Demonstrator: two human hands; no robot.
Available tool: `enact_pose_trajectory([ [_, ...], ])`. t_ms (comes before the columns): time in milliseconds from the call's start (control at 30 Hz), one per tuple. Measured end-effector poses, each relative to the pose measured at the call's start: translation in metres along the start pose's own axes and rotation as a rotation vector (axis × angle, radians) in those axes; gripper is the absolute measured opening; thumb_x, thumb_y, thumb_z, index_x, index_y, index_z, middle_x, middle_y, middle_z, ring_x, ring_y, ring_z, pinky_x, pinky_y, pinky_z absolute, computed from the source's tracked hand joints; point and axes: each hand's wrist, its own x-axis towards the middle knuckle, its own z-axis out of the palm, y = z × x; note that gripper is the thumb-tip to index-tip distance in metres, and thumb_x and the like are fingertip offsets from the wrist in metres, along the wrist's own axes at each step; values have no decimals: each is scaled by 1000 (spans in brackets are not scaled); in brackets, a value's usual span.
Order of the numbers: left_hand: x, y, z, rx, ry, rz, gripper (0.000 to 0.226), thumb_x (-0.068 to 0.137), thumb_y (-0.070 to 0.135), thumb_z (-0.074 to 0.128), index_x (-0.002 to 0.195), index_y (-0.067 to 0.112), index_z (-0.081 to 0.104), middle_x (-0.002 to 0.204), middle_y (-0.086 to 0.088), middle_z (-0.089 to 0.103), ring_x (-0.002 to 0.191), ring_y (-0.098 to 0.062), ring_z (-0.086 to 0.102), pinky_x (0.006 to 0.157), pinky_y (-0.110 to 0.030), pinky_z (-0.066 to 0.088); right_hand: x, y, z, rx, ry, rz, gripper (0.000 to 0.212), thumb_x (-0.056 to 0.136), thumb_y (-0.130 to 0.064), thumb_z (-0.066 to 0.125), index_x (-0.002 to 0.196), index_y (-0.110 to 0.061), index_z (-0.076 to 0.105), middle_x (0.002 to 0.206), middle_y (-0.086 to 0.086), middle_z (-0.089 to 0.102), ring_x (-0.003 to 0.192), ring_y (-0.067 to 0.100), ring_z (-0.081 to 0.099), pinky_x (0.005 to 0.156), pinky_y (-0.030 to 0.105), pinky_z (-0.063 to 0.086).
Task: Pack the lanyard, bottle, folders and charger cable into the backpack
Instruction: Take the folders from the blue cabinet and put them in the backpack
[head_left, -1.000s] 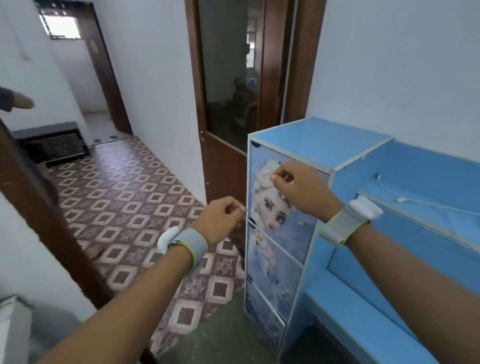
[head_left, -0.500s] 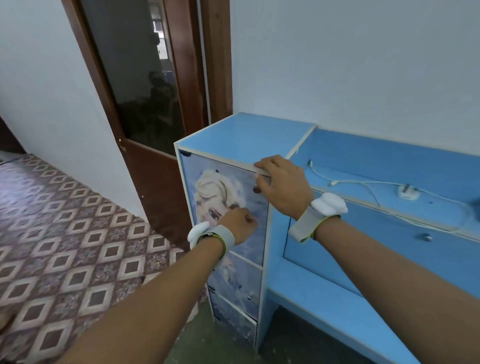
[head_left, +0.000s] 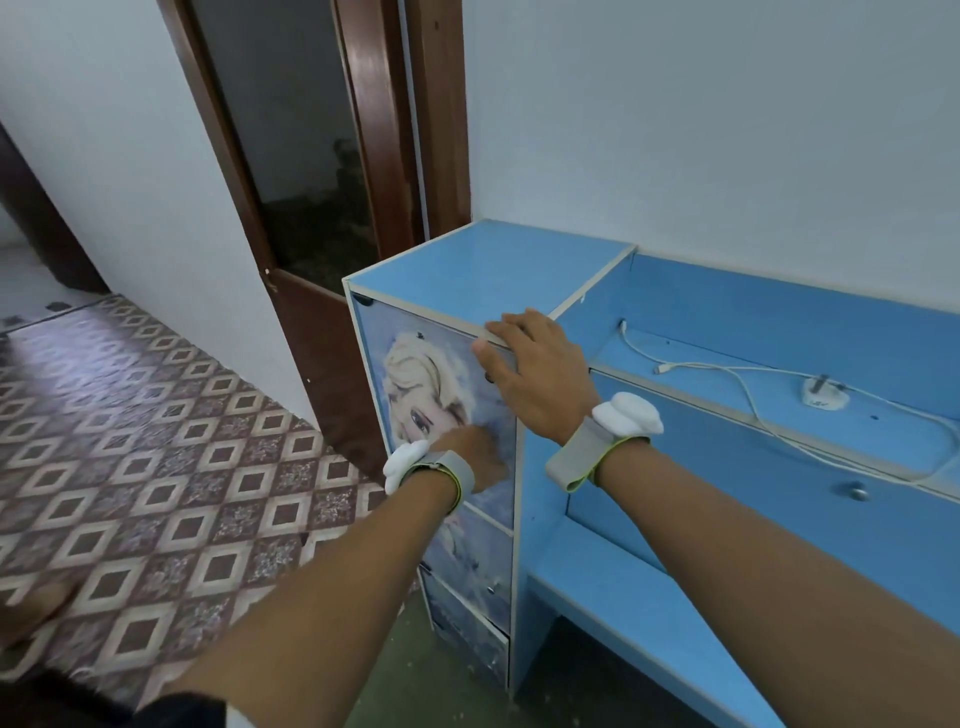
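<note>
Right hand (head_left: 537, 379) on cabinet (head_left: 483, 270) edge

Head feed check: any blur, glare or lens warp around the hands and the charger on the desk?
Head view: even soft light, no glare on the blue desk; left hand slightly smeared against the drawer front, right hand sharper; charger plug readable; a sheen on the door frame; wide-angle bending bows the desk edges.

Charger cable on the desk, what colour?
White. The charger cable lies loose on the blue desk; the head view shows it best.
</note>
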Motion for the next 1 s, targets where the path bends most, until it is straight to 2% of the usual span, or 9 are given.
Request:
enact_pose_trajectory([
  [100,0,4,5,32,20,-34,49,83,44,66,119,11,61,115,-10,67,100,-30,65,76,-33,52,0,-1,-5,23,-28,22,51,99,-57,30,135,-31,54,145,-8,44,142,15,28,108,45,31],
  [200,3,11,13,66,46,-70,66,80,55,68,126,10,55,121,-9,64,108,-29,63,90,-39,53,-1,-2,-6,22,-34,10,52,99,-57,27,133,-31,55,142,-7,45,139,15,31,105,47,34],
  [267,6,16,15,-15,90,-104,54,90,47,59,126,7,54,122,-13,63,111,-31,62,90,-38,51,-1,-1,-7,39,-35,5,52,99,-58,27,133,-30,56,140,-6,46,137,15,33,104,48,36],
  [367,10,12,18,-6,216,-127,34,97,32,50,117,6,57,115,-16,67,104,-35,64,76,-35,47,1,1,-10,55,-59,-11,50,99,-56,28,132,-31,56,140,-6,46,138,15,31,104,48,35],
  [500,15,5,26,13,335,-155,18,94,22,53,104,11,63,103,-16,70,92,-36,66,65,-32,42,4,12,-8,8,-51,-73,39,103,-35,35,138,-28,52,143,-4,45,139,18,31,101,48,36],
  [567,18,4,27,-14,347,-159,17,92,20,54,100,11,64,99,-16,70,88,-38,66,63,-32,42,5,15,-5,-2,-27,-93,38,102,-26,37,137,-26,53,142,-2,48,137,20,34,98,48,40],
  [733,23,4,26,51,319,-135,20,92,16,51,102,11,67,104,-13,71,94,-34,67,65,-31,43,6,13,-4,17,7,-73,37,103,-33,36,134,-28,56,138,-5,51,136,18,36,96,43,39],
  [800,26,4,25,92,309,-115,24,94,17,49,107,11,68,107,-11,71,97,-31,67,68,-30,43,6,15,-4,24,8,-86,37,103,-31,36,134,-27,57,137,-4,52,135,19,37,96,43,40],
  [1000,37,-2,23,45,276,-123,21,89,19,55,100,8,69,104,-14,72,94,-34,67,65,-30,42,10,22,-1,29,30,-131,36,102,-23,39,132,-24,59,134,-2,55,129,22,43,92,46,45],
])
